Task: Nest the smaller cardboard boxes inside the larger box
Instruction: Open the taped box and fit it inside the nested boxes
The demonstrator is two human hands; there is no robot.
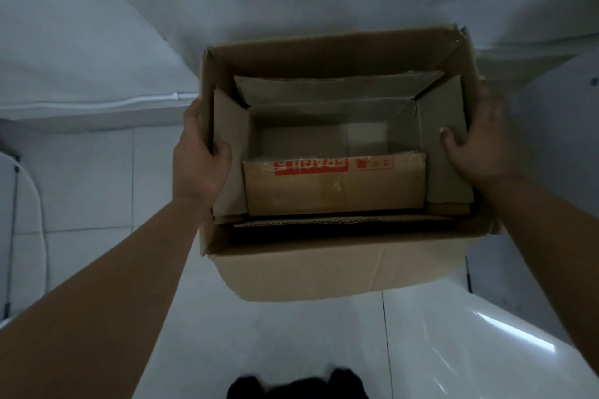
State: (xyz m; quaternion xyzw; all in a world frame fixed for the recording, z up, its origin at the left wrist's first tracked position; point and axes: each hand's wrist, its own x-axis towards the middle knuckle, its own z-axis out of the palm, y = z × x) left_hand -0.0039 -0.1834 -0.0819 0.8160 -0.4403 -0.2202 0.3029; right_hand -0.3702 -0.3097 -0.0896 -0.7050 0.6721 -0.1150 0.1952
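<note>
A large brown cardboard box (301, 269) is held up off the floor in the middle of the view. Inside it sits a smaller open cardboard box (324, 113) with its flaps spread against the larger box's walls. The near flap (334, 188) of the smaller box carries red "FRAGILE" tape and clear tape. My left hand (202, 155) grips the left wall of the large box, thumb hooked over the rim. My right hand (476, 142) grips the right wall, thumb inside on the smaller box's flap.
White tiled floor (97, 172) lies below. White walls meet in a corner behind the box, with a white cable (129, 102) along the base. A glossy white surface (486, 350) is at lower right, a white curved object (29, 204) at far left.
</note>
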